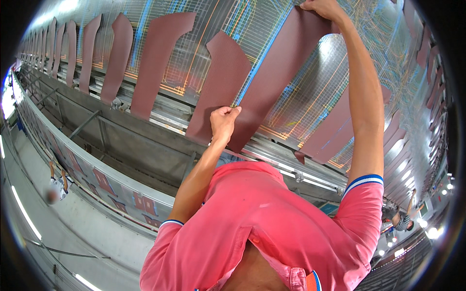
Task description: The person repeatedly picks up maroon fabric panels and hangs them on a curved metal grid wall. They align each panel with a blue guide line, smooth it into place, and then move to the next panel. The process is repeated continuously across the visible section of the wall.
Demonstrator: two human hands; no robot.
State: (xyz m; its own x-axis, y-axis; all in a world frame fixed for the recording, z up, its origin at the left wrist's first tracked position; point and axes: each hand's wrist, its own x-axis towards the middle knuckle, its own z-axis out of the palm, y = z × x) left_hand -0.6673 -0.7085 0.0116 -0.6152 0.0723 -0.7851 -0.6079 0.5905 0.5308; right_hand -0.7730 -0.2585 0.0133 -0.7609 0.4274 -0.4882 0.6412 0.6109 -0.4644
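Observation:
A long maroon fabric panel [281, 72] stretches across the shiny table [187, 72] in front of me. At its far end, my right hand [324, 8] pinches the edge, arm fully extended. My left hand [223, 123] is closed in a pinch by the panel's left edge near the table's front. Between that hand and the table lies part of a second maroon panel [218, 82] with a curved top, just left of the first. A blue line on the table runs along the gap between the two panels.
Several more maroon panels [162, 58] lie in a row to the left. Others [330, 131] lie to the right. Coloured grid lines mark the table, and a metal rail [170, 121] edges it. Another person [60, 186] stands at far left, another [402, 220] at far right.

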